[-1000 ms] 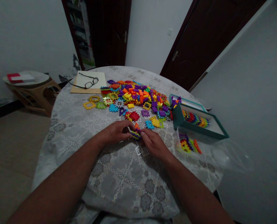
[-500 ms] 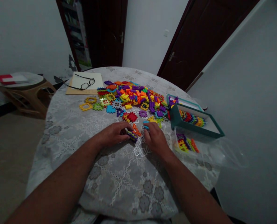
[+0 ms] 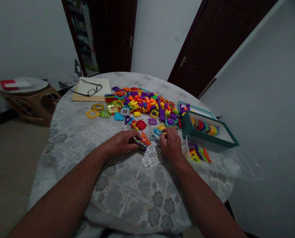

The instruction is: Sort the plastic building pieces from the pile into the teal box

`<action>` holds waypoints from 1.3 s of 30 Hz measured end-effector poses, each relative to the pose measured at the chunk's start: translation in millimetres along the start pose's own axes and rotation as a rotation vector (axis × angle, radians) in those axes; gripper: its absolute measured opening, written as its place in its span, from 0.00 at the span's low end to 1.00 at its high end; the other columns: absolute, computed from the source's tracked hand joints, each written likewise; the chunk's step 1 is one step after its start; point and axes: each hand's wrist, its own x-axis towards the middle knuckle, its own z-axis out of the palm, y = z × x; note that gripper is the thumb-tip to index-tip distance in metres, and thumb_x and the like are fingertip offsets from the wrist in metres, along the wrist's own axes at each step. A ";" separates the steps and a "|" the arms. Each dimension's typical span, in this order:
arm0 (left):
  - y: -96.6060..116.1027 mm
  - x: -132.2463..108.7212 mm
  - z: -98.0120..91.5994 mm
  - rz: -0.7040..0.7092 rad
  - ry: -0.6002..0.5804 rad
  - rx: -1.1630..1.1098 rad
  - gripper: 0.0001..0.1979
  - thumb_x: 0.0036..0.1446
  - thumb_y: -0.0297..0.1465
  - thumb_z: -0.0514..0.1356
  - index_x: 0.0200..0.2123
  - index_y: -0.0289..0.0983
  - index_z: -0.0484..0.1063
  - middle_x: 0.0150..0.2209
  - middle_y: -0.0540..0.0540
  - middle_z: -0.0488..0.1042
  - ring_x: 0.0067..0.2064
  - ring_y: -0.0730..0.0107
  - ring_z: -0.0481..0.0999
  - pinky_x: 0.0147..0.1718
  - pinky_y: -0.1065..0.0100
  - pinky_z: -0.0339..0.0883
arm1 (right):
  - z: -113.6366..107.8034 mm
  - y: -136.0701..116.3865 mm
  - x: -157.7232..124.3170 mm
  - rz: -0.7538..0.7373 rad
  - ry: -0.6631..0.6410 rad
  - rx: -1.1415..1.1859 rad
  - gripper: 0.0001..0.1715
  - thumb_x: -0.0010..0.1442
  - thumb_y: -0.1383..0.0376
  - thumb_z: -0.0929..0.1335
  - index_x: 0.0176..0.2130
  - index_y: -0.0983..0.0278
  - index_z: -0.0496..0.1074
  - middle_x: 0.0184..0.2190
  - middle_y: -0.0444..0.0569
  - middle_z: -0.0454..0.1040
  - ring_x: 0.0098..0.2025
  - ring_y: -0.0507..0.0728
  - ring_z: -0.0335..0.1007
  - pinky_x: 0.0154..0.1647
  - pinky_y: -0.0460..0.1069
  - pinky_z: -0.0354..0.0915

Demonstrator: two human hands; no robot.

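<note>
My left hand point(image 3: 122, 142) rests on the table with its fingers closed on a small stack of joined coloured blocks point(image 3: 141, 144). My right hand point(image 3: 171, 142) has reached past it to the near edge of the block pile; its curled fingertips pinch a blue block point(image 3: 158, 132). Clear lattice pieces point(image 3: 152, 158) lie on the cloth between and just in front of both hands. The big pile of colourful interlocking blocks point(image 3: 142, 102) spreads across the table's far half.
A teal box point(image 3: 207, 132) with a row of joined blocks stands at the right, a clear plastic bag point(image 3: 224, 162) with blocks in front of it. Glasses on a notebook point(image 3: 91, 89) lie at the far left. A low side table point(image 3: 25, 96) stands left of the round table point(image 3: 70, 138).
My right hand let go of the stack and moved forward and right to the pile's edge, closing on a blue block. My left hand kept hold of the stack.
</note>
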 end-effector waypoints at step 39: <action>3.8 -0.8 1.1 0.027 -0.018 -0.001 0.18 0.62 0.30 0.67 0.55 0.42 0.77 0.36 0.50 0.82 0.37 0.67 0.78 0.40 0.67 0.68 | 2.1 7.8 -9.3 0.009 -0.409 -0.150 0.11 0.70 0.62 0.71 0.51 0.61 0.79 0.53 0.56 0.75 0.52 0.62 0.76 0.55 0.54 0.72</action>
